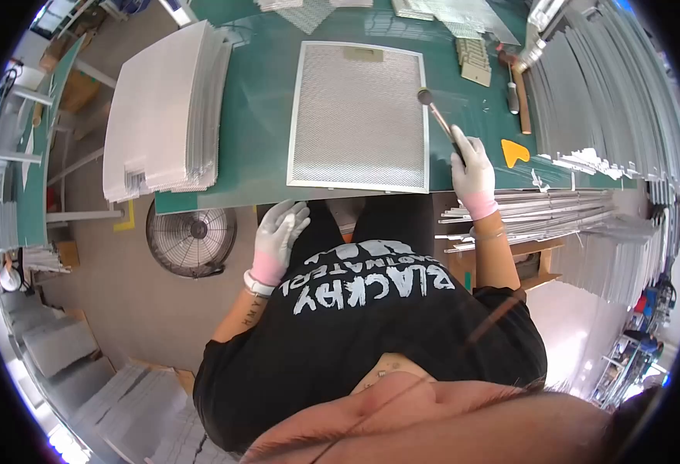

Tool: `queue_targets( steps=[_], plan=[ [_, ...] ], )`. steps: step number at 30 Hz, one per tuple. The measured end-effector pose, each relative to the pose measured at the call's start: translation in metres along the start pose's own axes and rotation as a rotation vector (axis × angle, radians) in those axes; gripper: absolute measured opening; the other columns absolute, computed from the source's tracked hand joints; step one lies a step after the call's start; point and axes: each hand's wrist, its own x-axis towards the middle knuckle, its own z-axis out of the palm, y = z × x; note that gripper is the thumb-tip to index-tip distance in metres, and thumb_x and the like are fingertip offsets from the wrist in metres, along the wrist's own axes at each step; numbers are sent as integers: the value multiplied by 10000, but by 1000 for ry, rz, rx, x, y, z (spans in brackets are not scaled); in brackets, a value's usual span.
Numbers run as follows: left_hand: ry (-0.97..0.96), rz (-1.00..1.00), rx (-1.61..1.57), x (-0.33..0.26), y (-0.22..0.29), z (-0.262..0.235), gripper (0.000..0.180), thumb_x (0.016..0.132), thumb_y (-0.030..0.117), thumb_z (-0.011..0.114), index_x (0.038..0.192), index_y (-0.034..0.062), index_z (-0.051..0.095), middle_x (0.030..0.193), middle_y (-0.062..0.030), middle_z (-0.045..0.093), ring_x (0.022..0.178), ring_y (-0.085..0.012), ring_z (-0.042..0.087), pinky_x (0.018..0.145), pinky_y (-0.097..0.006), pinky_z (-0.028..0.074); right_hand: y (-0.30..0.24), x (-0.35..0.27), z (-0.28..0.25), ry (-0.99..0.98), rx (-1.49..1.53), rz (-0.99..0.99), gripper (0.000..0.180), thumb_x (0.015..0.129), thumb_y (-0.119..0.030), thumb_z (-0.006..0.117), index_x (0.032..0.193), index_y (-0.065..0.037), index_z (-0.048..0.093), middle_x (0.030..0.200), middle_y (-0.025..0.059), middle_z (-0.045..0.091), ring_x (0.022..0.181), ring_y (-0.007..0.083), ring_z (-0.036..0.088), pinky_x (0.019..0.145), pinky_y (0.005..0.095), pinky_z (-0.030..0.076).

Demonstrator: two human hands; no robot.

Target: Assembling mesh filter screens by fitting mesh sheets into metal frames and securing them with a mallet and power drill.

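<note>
A framed metal mesh filter panel lies flat on the green work table in front of me. My right hand, in a white glove with a pink cuff, is closed around the handle of a slim brush. The brush's dark round head is at the panel's right frame edge, near its upper part; whether it touches cannot be told. My left hand, gloved the same way, is off the table's front edge by my lap. Its fingers are loosely extended, and nothing shows in them.
White panels are stacked at the left; grey panels stand at the right. Near the right edge lie a hammer, an orange scraper-like piece and small beige blocks. Below are metal strips and a floor fan.
</note>
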Motion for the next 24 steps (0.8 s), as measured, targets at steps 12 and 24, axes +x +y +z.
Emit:
queue_targets(
  steps=[12, 24],
  plan=[
    [-1, -75, 310, 5, 1, 0, 264, 987, 96, 506, 1193, -57, 566, 1024, -155, 673, 877, -191, 672, 795, -308, 555, 5, -103, -56, -298, -131, -148, 466, 798, 4, 623, 1253, -99, 618, 827, 120, 617, 651, 325, 611, 570, 400, 491],
    [-597, 949, 1662, 47, -33, 60, 100, 741, 184, 636, 735, 108, 571, 705, -59, 564, 693, -277, 606, 602, -406, 478, 35, 5, -9, -76, -582, -66, 560, 797, -69, 609, 1347, -106, 514, 1238, 185, 536, 1175, 372, 504, 999, 500, 399]
  ],
)
